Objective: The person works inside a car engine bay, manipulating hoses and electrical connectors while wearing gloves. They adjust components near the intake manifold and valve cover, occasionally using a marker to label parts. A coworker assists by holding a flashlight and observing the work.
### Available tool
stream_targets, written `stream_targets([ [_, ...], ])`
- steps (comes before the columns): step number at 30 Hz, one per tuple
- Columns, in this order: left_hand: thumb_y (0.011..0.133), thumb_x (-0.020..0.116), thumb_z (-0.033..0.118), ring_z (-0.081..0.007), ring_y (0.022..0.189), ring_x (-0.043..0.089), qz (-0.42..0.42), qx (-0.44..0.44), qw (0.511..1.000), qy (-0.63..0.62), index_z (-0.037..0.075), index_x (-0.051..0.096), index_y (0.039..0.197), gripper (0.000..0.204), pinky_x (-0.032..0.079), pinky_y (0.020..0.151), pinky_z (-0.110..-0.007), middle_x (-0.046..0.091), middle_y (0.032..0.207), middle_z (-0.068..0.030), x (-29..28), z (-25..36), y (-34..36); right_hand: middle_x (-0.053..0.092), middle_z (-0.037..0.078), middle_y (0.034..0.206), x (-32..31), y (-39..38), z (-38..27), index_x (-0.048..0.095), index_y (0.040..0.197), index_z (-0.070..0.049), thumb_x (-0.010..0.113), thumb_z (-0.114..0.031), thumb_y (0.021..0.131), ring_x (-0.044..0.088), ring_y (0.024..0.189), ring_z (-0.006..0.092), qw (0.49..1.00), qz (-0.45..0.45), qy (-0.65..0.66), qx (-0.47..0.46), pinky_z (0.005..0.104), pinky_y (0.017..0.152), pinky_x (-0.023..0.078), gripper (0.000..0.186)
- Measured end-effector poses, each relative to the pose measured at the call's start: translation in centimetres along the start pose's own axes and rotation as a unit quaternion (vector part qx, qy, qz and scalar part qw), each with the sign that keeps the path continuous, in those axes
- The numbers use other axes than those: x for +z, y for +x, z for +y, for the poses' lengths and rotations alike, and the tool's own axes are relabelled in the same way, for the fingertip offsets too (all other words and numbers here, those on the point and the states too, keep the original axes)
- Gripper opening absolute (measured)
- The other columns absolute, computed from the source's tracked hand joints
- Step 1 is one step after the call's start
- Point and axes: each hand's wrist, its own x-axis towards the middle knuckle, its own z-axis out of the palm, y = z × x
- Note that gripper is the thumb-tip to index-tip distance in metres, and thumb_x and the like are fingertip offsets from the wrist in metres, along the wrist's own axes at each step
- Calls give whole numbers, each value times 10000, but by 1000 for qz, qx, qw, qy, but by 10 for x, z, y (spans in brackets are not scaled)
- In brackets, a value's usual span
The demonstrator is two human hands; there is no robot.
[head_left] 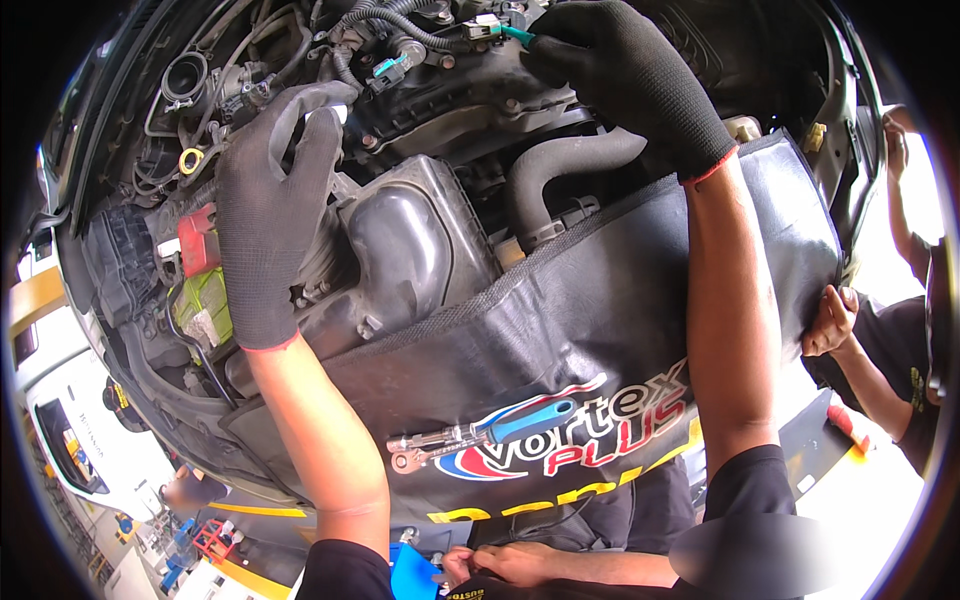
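My left hand (272, 190), in a black knit glove with a red cuff, is above the left of the engine bay. Its thumb and index finger curve together; a small whitish thing (341, 113) shows at the tips, its kind unclear. My right hand (632, 80), in a matching glove, reaches to the top of the engine. Its fingertips pinch a slim teal piece (518, 36) that meets a grey wiring connector (484, 29). Between my hands, a second connector with a teal part (388, 68) stands by the black engine cover (450, 115).
A black fender cover (620, 300) drapes the front edge, with a blue-handled ratchet (535, 421) lying on it. Nearer the engine are an air box (405, 235), a thick hose (570, 165) and a battery's red terminal cover (198, 240). Other people's hands (832, 318) show at right and below.
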Motion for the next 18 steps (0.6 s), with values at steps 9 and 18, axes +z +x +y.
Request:
stream_targets([
  [9,1078,623,145,-108,986,696,-55,-64,983,-160,21,757,1261,259,538,917,-286,788,1119,-78,1,30,-3,644,255,740,5,2,6,710,883,39,724,-220,904,629,627,342,999,18,6,-28,493,683,509,260],
  [18,1049,655,145,-195,1076,772,-16,32,999,-32,23,761,1215,232,562,983,-349,812,1145,-127,8,15,-2,703,132,787,15,3,9,769,1034,19,700,-257,1008,675,677,178,1000,5,-22,-22,367,686,548,286],
])
